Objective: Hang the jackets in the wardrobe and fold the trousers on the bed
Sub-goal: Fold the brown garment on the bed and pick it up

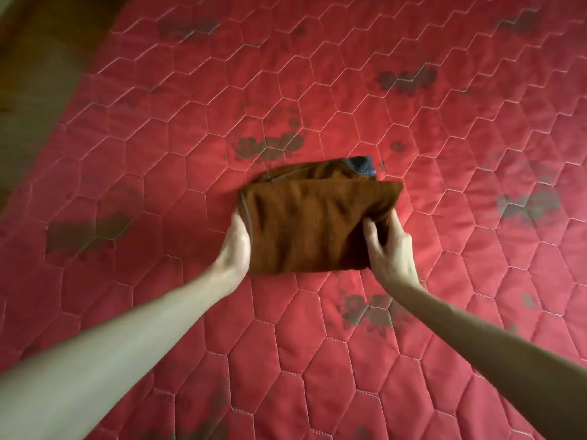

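Note:
Brown trousers [313,222], folded into a compact rectangle, lie in the middle of the bed [413,128] with its red quilted cover. A dark inner lining shows at the bundle's far edge. My left hand [235,244] grips the bundle's left edge, thumb on top. My right hand [388,249] pinches the near right corner, fingers curled into the cloth. No jackets or wardrobe are in view.
The red cover has a hexagon stitch pattern with dark flower prints. A brown wooden bed edge [41,84] runs along the upper left, blurred. My two bare forearms reach in from the bottom corners.

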